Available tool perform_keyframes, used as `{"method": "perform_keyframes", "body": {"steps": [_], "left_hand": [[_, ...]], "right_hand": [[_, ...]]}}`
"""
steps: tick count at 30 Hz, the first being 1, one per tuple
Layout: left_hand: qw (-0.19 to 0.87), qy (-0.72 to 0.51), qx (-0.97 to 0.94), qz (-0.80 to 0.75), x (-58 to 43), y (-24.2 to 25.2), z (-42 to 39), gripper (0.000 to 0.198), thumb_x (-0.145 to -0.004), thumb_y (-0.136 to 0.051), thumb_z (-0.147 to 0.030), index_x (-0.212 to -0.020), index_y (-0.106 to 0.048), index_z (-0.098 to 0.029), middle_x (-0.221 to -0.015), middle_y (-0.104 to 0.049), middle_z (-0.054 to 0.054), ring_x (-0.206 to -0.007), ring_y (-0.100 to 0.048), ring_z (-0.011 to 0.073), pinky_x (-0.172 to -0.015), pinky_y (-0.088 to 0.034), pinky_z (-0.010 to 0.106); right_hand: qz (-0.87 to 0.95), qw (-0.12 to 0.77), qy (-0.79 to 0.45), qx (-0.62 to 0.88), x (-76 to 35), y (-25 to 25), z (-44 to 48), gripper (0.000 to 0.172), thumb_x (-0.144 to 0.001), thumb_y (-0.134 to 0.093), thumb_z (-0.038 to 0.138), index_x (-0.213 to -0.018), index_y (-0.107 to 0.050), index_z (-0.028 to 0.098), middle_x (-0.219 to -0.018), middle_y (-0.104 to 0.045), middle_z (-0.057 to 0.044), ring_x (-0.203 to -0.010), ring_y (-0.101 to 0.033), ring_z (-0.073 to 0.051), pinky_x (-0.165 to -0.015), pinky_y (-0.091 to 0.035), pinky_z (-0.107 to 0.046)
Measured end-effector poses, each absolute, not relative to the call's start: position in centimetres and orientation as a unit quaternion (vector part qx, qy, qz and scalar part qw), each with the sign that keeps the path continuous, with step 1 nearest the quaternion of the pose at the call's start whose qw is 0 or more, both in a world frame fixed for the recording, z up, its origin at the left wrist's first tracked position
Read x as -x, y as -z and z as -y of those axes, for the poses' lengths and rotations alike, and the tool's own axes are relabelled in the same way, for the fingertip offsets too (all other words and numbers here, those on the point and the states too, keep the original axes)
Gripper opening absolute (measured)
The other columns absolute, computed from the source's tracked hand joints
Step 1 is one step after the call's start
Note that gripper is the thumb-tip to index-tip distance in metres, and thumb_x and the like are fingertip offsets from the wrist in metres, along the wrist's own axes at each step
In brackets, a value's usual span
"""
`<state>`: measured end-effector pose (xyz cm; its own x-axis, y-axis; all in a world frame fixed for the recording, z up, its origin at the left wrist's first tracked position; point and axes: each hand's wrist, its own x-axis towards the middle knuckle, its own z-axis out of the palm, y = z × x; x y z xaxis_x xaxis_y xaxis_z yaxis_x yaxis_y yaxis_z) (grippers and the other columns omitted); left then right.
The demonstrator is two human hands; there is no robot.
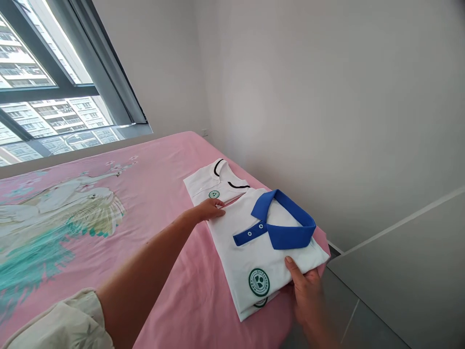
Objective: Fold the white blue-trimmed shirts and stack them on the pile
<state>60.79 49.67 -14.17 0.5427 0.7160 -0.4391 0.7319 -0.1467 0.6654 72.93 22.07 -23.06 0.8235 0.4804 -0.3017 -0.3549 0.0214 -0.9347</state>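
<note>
A folded white polo shirt with a blue collar (261,247) and a round green badge lies near the bed's right edge. It seems to rest on another folded white shirt whose badge shows just beneath. My right hand (307,291) grips its near right corner, thumb on top. My left hand (209,209) holds the far left corner, fingers curled at the edge. Behind lies a second folded white shirt with black collar trim (214,182), partly under the blue-collared one.
The pink bedsheet (145,194) bears a large teal and white printed figure at the left. A grey wall runs close along the bed's right side, with grey floor below. A big window stands at the back left.
</note>
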Motion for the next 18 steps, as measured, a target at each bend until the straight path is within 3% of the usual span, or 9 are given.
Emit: {"method": "perform_keyframes", "body": {"steps": [6, 10, 12, 14, 16, 18], "left_hand": [[0.471, -0.042, -0.733, -0.489, -58.4, 15.8, -49.8, 0.047, -0.063, -0.065, -0.029, -0.109, -0.061, -0.020, -0.080, -0.060, 0.001, -0.066, -0.056, 0.0117, -0.055, -0.046, 0.021], [0.437, -0.080, -0.737, -0.509, -58.1, 16.1, -49.1, 0.038, -0.065, -0.065, -0.031, -0.100, -0.065, -0.016, -0.076, -0.060, 0.003, -0.066, -0.058, 0.0153, -0.060, -0.049, 0.028], [0.400, -0.121, -0.737, -0.531, -57.7, 16.4, -47.6, 0.037, -0.071, -0.059, -0.034, -0.104, -0.063, -0.017, -0.088, -0.062, 0.007, -0.082, -0.060, 0.0212, -0.072, -0.050, 0.035], [0.342, -0.189, -0.760, -0.519, -56.9, 17.0, -45.0, 0.038, -0.077, -0.050, -0.029, -0.113, -0.058, -0.020, -0.108, -0.059, 0.009, -0.106, -0.053, 0.0247, -0.091, -0.044, 0.041], [0.262, -0.254, -0.832, -0.417, -55.6, 17.8, -41.5, 0.042, -0.076, -0.047, -0.020, -0.118, -0.053, -0.022, -0.121, -0.053, 0.009, -0.120, -0.044, 0.0244, -0.101, -0.035, 0.042], [0.183, -0.269, -0.913, -0.248, -54.1, 18.8, -37.9, 0.046, -0.074, -0.047, -0.013, -0.119, -0.051, -0.022, -0.124, -0.053, 0.009, -0.121, -0.043, 0.0241, -0.103, -0.034, 0.044]], "right_hand": [[0.059, 0.737, -0.290, 0.608, -72.5, 23.1, -21.9, 0.077, -0.065, -0.072, 0.035, -0.136, -0.041, 0.025, -0.120, -0.062, -0.004, -0.107, -0.059, -0.026, -0.090, -0.050, -0.039], [0.043, 0.743, -0.290, 0.601, -72.0, 22.6, -21.9, 0.076, -0.065, -0.072, 0.033, -0.135, -0.043, 0.026, -0.119, -0.062, -0.004, -0.106, -0.059, -0.025, -0.094, -0.048, -0.039], [0.049, 0.750, -0.289, 0.592, -71.9, 22.5, -21.8, 0.074, -0.067, -0.071, 0.034, -0.134, -0.043, 0.027, -0.120, -0.062, -0.003, -0.106, -0.059, -0.023, -0.096, -0.047, -0.039], [0.051, 0.752, -0.301, 0.584, -72.1, 22.4, -21.6, 0.073, -0.068, -0.071, 0.036, -0.134, -0.042, 0.028, -0.119, -0.062, -0.003, -0.105, -0.060, -0.023, -0.093, -0.049, -0.039], [0.045, 0.744, -0.323, 0.583, -72.2, 22.2, -21.4, 0.073, -0.069, -0.071, 0.039, -0.134, -0.040, 0.029, -0.115, -0.064, -0.003, -0.101, -0.062, -0.024, -0.086, -0.052, -0.040], [0.041, 0.735, -0.341, 0.584, -72.4, 22.0, -21.2, 0.073, -0.069, -0.071, 0.041, -0.134, -0.040, 0.029, -0.109, -0.066, -0.004, -0.095, -0.064, -0.025, -0.079, -0.055, -0.039]]}}
